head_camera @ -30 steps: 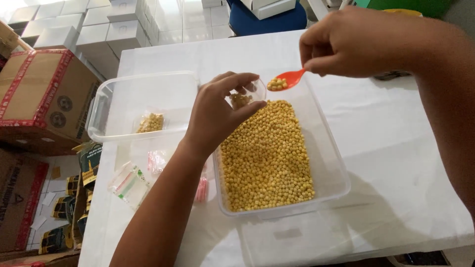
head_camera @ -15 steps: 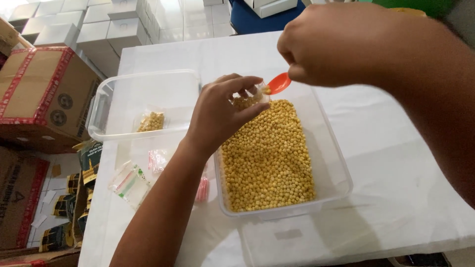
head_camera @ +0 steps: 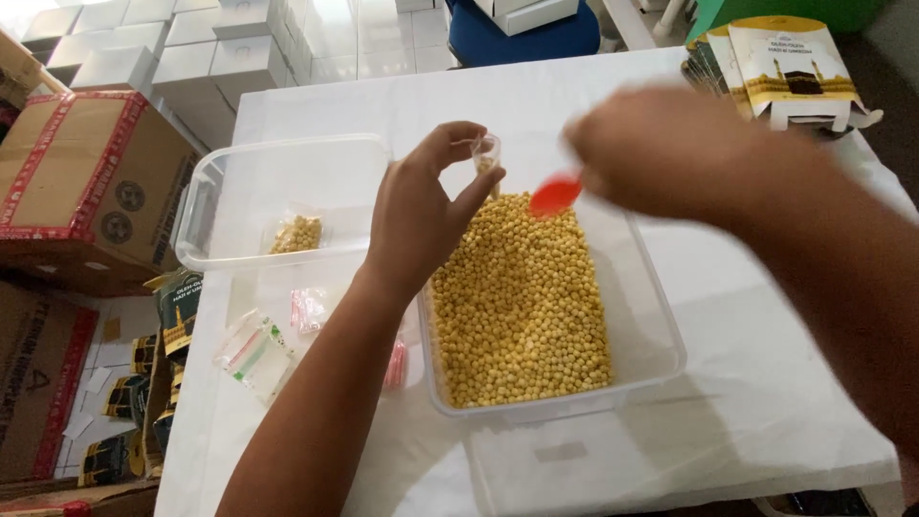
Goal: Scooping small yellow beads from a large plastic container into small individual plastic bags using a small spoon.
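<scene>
My left hand [head_camera: 421, 215] pinches a small clear plastic bag [head_camera: 486, 161] upright over the far end of a clear tub [head_camera: 661, 325] filled with yellow chickpeas [head_camera: 522, 306]. A few chickpeas sit in the bag's bottom. My right hand [head_camera: 661, 144], blurred, grips a small red spoon [head_camera: 555, 196] whose bowl hangs just above the chickpeas, to the right of the bag.
A second clear tub [head_camera: 206, 215] at the left holds one filled bag of chickpeas [head_camera: 297, 235]. Empty small bags [head_camera: 254, 349] lie at the white table's left edge. Printed cartons [head_camera: 785, 67] stand at the far right. Cardboard boxes [head_camera: 86, 182] and white boxes [head_camera: 191, 53] sit on the floor.
The right hand has swung the red spoon from beside the bag's mouth down toward the chickpeas. The spoon now looks empty. The left hand keeps the bag in place.
</scene>
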